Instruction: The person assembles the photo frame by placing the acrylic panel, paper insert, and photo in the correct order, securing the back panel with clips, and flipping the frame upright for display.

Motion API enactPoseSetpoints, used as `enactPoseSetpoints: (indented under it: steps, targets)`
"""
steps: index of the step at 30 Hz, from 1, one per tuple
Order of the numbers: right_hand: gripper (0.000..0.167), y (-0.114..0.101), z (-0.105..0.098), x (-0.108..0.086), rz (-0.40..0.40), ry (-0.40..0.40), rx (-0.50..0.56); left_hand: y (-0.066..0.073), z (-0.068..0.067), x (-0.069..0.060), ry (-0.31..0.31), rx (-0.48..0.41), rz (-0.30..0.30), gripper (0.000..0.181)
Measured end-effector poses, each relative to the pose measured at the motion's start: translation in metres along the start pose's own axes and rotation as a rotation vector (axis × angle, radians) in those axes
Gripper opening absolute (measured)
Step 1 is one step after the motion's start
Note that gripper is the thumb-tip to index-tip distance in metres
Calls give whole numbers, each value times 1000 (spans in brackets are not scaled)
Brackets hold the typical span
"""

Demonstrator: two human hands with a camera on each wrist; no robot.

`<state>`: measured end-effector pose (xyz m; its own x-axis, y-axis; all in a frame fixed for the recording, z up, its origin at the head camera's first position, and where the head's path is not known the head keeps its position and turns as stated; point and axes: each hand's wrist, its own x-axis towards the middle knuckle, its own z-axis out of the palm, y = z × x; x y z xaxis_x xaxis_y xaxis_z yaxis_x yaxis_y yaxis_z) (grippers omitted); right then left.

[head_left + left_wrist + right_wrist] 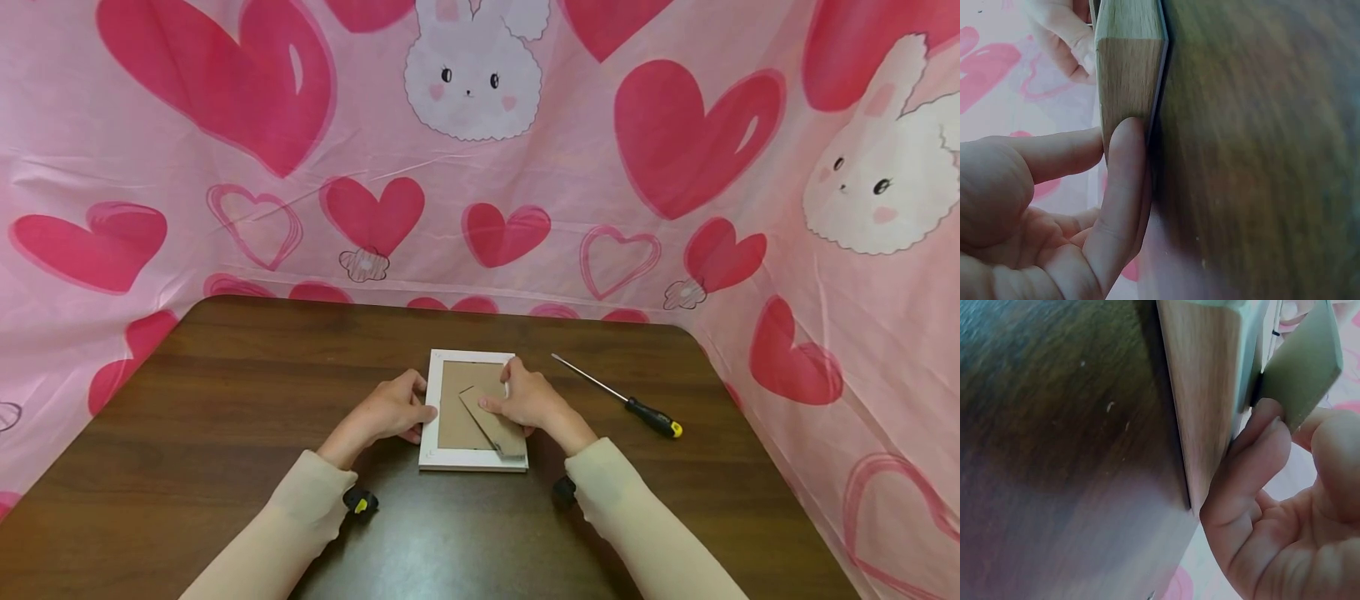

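Note:
A white picture frame (465, 460) lies on the table with its brown backing board (454, 421) facing up. Along its left edge, my left hand (386, 408) holds it, thumb on the top face and fingertips against the wood-grain side (1129, 81). My right hand (538, 402) is at the right edge and pinches the brown stand leg (506, 435) on the back between thumb and fingers. In the right wrist view the leg (1304, 375) tilts up away from the frame's back. Part of the leg and the right border are hidden by the right hand.
A screwdriver (651, 416) with a black and yellow handle lies right of the frame, its tip pointing to the back left. The dark wooden table (247, 400) ends at a pink cloth wall (450, 183) with hearts and rabbits.

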<state>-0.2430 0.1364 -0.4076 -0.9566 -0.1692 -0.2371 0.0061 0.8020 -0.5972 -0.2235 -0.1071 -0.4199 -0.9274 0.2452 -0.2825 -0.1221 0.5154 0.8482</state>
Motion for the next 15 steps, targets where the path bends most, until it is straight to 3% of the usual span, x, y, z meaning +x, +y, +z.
enactPoseSetpoints:
  steps: [8, 15]
  targets:
    - [56, 1, -1, 1, -1, -22, 16, -2, 1, 0, -4, 19, 12, 40]
    - [54, 1, 0, 1, 3, -15, 18, 2, 3, -2, 8, 86, 34, 48]
